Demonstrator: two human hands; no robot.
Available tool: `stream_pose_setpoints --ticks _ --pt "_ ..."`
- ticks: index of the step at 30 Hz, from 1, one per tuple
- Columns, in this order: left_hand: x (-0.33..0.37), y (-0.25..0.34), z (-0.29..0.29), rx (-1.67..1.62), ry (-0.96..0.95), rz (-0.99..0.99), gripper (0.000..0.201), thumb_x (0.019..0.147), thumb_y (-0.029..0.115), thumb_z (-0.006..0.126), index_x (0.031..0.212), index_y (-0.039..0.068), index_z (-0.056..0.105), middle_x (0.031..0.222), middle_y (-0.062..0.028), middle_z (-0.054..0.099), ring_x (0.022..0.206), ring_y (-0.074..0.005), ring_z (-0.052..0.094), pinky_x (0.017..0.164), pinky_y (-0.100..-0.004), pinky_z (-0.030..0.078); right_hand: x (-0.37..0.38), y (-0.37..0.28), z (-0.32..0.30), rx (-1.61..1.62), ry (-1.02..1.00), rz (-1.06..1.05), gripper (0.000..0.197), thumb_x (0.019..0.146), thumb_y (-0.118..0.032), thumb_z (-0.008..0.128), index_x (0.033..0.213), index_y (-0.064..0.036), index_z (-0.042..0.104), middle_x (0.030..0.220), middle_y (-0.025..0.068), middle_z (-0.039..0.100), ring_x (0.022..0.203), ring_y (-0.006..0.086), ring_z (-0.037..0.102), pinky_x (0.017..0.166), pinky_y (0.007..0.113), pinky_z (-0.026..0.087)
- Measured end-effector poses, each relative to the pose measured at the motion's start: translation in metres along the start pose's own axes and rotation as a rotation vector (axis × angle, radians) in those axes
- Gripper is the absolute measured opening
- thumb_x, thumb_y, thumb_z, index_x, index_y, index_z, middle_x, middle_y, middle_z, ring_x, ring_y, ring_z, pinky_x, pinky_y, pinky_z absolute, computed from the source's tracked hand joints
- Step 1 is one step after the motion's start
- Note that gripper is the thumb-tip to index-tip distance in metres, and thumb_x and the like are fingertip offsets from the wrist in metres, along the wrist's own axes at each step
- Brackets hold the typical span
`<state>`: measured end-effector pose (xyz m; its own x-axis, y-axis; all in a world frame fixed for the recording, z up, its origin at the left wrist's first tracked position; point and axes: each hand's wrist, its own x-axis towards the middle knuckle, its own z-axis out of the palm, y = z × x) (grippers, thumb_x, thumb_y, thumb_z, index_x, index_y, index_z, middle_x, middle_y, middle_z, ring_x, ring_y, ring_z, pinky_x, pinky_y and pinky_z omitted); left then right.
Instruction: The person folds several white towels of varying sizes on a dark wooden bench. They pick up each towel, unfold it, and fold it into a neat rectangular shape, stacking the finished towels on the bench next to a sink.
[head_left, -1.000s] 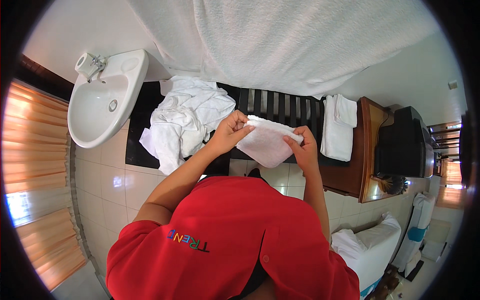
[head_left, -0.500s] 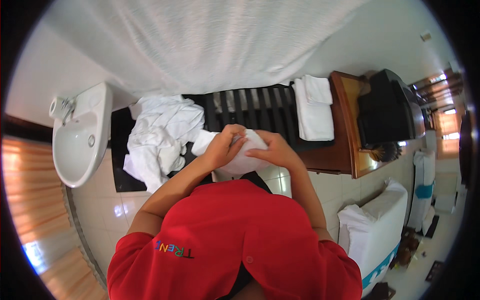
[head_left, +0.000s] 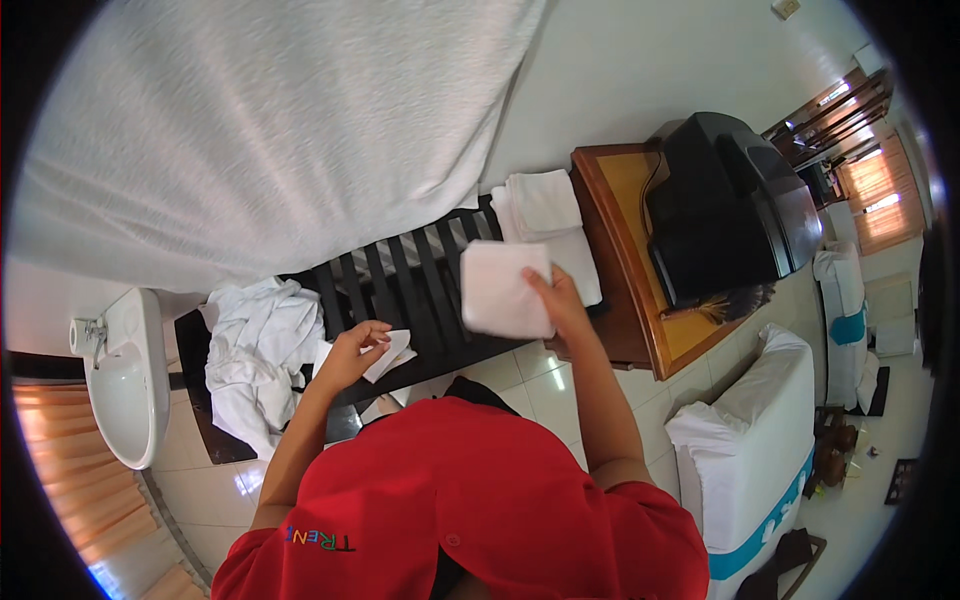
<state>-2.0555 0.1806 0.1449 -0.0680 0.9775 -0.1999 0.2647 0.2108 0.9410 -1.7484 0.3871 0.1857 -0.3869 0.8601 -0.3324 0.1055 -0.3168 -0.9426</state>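
The right hand (head_left: 566, 312) grips a folded white cloth (head_left: 497, 290) at its right edge, the thumb pressed flat on the upper face; its other fingers are hidden beneath, so how they close cannot be told. The left hand (head_left: 352, 358) is well apart, to the left and nearer, its fingers loosely curled with the thumb close to the index finger. A small white piece (head_left: 395, 352) shows just beside it; whether the fingers touch or pinch it is unclear.

At the far left, a white washbasin (head_left: 152, 330) has a metal tap (head_left: 96, 337) on its far side; the bowl's contents are too small to tell.

The folded cloth is nearly square, without a clear long axis; it reaches leftward from the right hand, broad face up, above a black slatted bench (head_left: 405, 265). It partly overlaps the view of a towel stack (head_left: 575, 260) at the bench's right end. A crumpled white heap (head_left: 258, 350) lies at the left end
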Motion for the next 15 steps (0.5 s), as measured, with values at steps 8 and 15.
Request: stream_pose_setpoints --ticks 8,15 --pt "0.024 0.018 0.021 0.134 0.085 -0.116 0.028 0.087 0.01 0.063 0.114 0.001 0.057 0.097 -0.0101 0.066 0.09 -0.0163 0.063 0.08 -0.029 0.049 0.14 -0.032 -0.085 -0.669 0.228 -0.808 0.038 0.083 -0.004 0.061 0.121 -0.0114 0.059 0.12 0.009 0.061 0.111 0.0256 0.056 0.093 0.039 0.041" --pt "0.008 0.025 0.034 0.146 0.172 -0.299 0.028 0.086 0.009 0.063 0.113 0.001 0.057 0.098 -0.0106 0.067 0.091 -0.0184 0.064 0.08 -0.03 0.049 0.2 0.065 -0.106 -1.369 -0.007 -0.717 0.056 0.076 -0.007 0.068 0.126 -0.0287 0.056 0.138 0.0 0.048 0.133 0.0312 0.034 0.108 0.061 0.014"
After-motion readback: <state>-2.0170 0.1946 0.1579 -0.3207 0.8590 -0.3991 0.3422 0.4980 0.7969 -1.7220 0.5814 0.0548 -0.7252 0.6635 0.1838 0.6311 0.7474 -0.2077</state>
